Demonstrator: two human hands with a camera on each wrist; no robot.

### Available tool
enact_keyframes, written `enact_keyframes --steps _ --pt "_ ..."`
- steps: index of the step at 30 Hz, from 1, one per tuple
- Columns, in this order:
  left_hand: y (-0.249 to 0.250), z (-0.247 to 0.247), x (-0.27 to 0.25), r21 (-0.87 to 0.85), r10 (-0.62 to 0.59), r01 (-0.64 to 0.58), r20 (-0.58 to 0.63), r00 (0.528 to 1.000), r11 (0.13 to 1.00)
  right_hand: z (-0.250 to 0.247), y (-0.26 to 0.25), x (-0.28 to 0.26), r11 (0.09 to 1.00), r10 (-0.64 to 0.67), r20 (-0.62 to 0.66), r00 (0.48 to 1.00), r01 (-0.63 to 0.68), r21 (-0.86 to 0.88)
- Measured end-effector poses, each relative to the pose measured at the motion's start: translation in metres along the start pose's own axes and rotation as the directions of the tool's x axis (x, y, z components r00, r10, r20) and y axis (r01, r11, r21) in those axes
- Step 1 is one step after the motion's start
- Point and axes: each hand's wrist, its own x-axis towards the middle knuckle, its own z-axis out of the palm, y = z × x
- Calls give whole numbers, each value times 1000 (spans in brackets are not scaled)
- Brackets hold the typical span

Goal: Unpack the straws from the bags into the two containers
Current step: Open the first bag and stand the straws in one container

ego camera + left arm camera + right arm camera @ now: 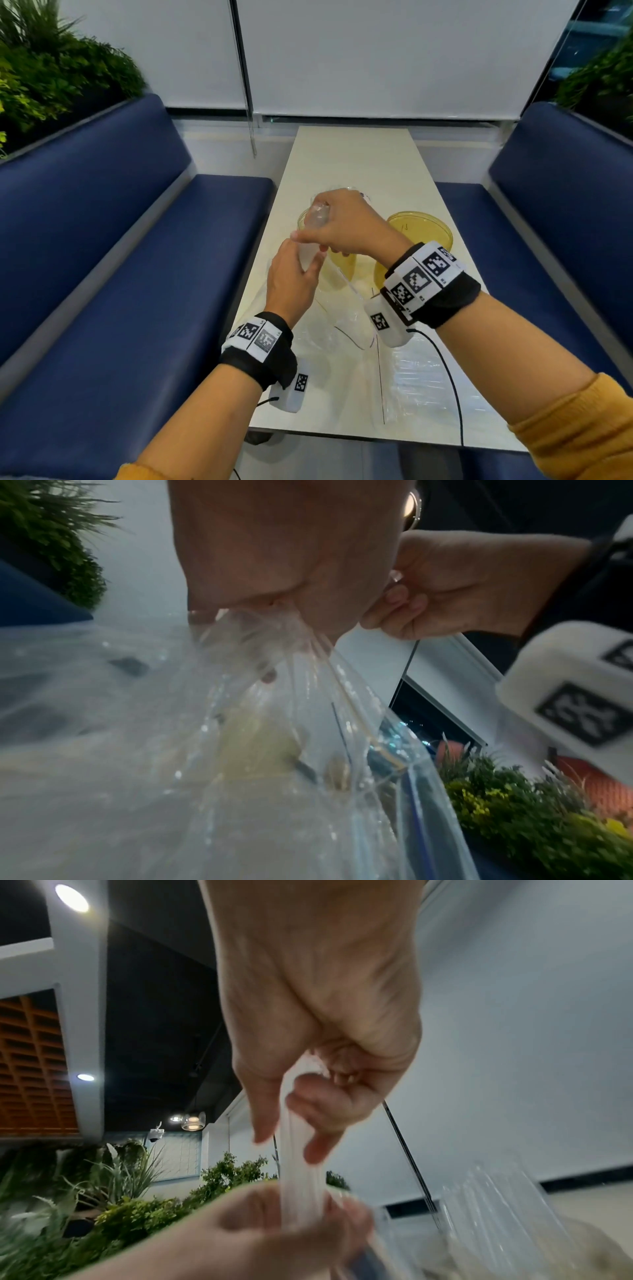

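My right hand (337, 222) grips the upper end of a bundle of clear straws (317, 219) above the table. Just below, my left hand (291, 274) is curled round the neck of the clear plastic bag (337, 308) that the straws stick out of. In the right wrist view the straws (299, 1172) run from my right fingers (315, 1110) down into the left hand (260, 1231). The bag (240, 750) hangs crumpled under the left hand in the left wrist view. Two yellow translucent containers stand behind: one (303, 219) half hidden by my hands, the other (421, 231) to the right.
A second clear bag of straws (421, 377) lies flat on the pale table (352, 157) near its front edge. Blue benches (137, 274) flank the table on both sides. Green plants (51, 75) stand behind the left bench. A black cable (448, 377) runs from my right wrist.
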Motion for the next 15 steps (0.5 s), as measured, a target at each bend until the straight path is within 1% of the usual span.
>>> enact_keyframes --steps 3,4,5,7,8,9,11,13,15 --pt "3 -1 5 -74 14 -15 -8 1000 997 17 6 -1 987 -15 -150 989 38 153" --pt "3 -1 6 -102 6 -7 -10 1000 995 24 7 -2 987 -17 -175 984 44 155" --pt "4 -2 7 -131 -11 9 -13 1000 991 30 7 -4 993 -32 -185 982 52 107" --pt "3 -4 6 -177 -39 35 -17 999 984 42 6 -7 997 -66 -173 983 60 -40" --pt "3 -5 5 -183 -50 46 -16 999 982 45 6 -6 995 -75 -167 983 63 -76" --pt "2 -5 4 -177 -65 63 -8 998 982 44 7 -4 995 -75 -165 983 63 -76" --pt "-3 -8 2 -139 -97 97 12 995 985 32 5 5 997 -71 -169 983 68 -25" --pt "-7 -11 -1 -75 -119 121 26 993 990 8 -4 14 995 -100 -187 977 103 7" --pt "-11 -14 -4 -62 -131 133 47 990 989 -23 -12 25 987 -144 -241 960 156 32"
